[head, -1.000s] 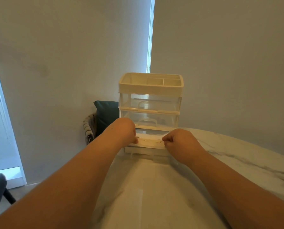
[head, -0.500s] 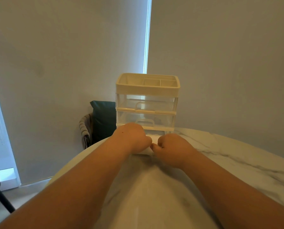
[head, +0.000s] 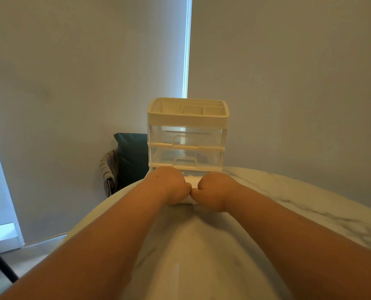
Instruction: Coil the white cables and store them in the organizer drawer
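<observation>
The marble-patterned desk (head: 310,213) fills the lower view, and the organizer (head: 187,118) stands at its far edge, serving as the landmark here. To the organizer's left, off the desk, a dark cushion (head: 132,156) leans on a chair back (head: 107,174); straight behind the organizer a bright gap between blinds (head: 187,50) runs up the wall. The organizer's open top tray sits above a clear upper drawer (head: 186,136) and a clear middle drawer (head: 186,158), both pushed in and showing their handles. Two bare forearms reach toward its base. The left hand (head: 169,185) and the right hand (head: 214,191) meet knuckle to knuckle just in front of the organizer's lowest level, each grip curled tight like a fist with the fingers tucked under and out of sight; I cannot tell whether either grip has hold of anything. Between and just beyond the knuckles shows a small white patch (head: 192,180), on the organizer's side of the hands; it is probably the white cables in the bottom drawer, though cable and drawer rim cannot be told apart. Judging from this, the stowing looks nearly done. The drawer's sliding axis runs straight from the hands into the organizer, both hands equally near, so a level push away from the body would likely close it.
</observation>
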`<state>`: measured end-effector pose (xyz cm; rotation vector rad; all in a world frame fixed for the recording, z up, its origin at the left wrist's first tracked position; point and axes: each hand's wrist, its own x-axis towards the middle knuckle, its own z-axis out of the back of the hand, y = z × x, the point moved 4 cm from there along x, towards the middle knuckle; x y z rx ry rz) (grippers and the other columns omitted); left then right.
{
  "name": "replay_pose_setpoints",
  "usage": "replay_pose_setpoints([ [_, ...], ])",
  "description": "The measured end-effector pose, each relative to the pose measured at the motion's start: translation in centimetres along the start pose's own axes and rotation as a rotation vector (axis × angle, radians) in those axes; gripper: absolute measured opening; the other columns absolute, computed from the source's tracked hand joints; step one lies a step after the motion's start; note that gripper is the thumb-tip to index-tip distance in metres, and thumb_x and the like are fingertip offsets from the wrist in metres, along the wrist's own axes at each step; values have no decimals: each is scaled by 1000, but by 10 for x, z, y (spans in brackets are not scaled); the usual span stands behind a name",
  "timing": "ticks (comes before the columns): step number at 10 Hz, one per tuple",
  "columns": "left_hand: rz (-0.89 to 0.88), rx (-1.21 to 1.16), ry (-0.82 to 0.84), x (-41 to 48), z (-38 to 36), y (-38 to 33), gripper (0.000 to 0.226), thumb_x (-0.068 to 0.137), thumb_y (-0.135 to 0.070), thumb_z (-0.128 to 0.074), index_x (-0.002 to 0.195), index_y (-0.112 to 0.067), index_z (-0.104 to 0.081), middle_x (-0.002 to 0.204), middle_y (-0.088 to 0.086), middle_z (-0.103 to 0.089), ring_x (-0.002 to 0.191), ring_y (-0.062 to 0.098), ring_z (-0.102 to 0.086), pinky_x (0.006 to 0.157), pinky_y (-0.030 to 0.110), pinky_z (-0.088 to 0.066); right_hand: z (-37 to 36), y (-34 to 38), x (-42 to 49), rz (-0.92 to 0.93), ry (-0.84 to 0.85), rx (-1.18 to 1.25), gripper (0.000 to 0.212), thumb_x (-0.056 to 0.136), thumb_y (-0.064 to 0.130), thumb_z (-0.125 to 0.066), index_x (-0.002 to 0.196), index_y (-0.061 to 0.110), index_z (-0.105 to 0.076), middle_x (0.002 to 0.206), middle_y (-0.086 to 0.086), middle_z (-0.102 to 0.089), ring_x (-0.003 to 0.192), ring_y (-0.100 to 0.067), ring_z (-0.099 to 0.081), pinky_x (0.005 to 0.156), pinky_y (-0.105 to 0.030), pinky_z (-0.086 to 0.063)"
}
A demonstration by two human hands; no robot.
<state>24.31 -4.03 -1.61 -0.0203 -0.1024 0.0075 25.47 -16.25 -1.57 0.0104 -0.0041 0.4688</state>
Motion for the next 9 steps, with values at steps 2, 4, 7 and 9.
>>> replay_pose_setpoints([
  [2,28,-58,1,0,1,4,38,100,-38,-39,115,-13,-63,94,4,-56,89,20,-56,88,32,-48,6,-4,6,-33,2,36,33,99,38,-38,92,12,-58,94,-9,-54,86,-23,-51,74,-31,-38],
  [4,80,-111,32,17,-1,4,35,100,-34,-48,122,-11,-61,103,8,-57,95,21,-55,95,34,-47,7,-1,27,-53,11,31,35,105,30,-39,128,13,-58,113,-11,-62,104,-27,-58,88,-36,-46],
  [7,183,-137,19,50,-11,-3,52,89,-34,-69,134,-16,-49,132,11,-55,120,29,-54,105,45,-44,-4,-5,66,-134,68,-54,41,96,40,-58,125,13,-65,123,-10,-63,114,-27,-59,98,-39,-46],
  [9,128,-197,-95,53,-6,-6,48,88,-33,-69,131,-20,-50,134,7,-56,121,26,-55,105,45,-44,3,-9,53,-107,-20,43,39,98,27,-54,134,11,-59,134,-11,-60,123,-28,-56,106,-40,-45],
])
